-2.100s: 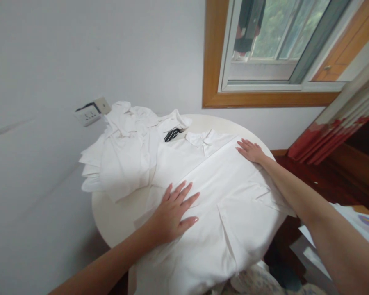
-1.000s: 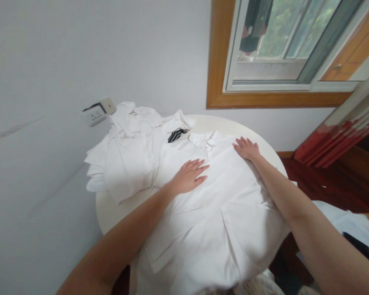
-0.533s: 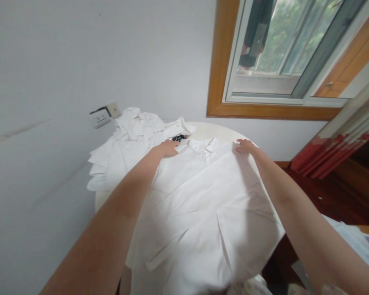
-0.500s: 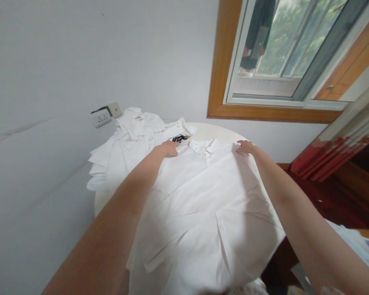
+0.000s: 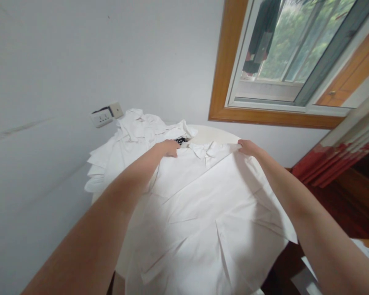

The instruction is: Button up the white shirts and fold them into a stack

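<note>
A white collared shirt (image 5: 199,196) lies spread over a round pale table (image 5: 217,134), its collar toward the wall and its lower part toward me. My left hand (image 5: 169,148) is closed on the shirt's left shoulder. At the opposite shoulder my right hand (image 5: 247,147) pinches the fabric, and a straight crease runs from there down across the front. A pile of folded white shirts (image 5: 126,143) sits to the left, behind my left forearm. Beside my left hand is a small black item (image 5: 181,141), partly covered, whose kind I cannot make out.
Behind the table is a white wall with a socket (image 5: 103,118) close to the pile. A wood-framed window (image 5: 273,116) is at the upper right. Red and cream curtains (image 5: 322,159) hang at the right, and papers (image 5: 307,274) lie low at the right.
Both hands have closed on the shirt's shoulders, where the right fingers were spread before. The shoulder cloth is now pulled tauter and slightly lifted, and the right sleeve edge has shifted outward.
</note>
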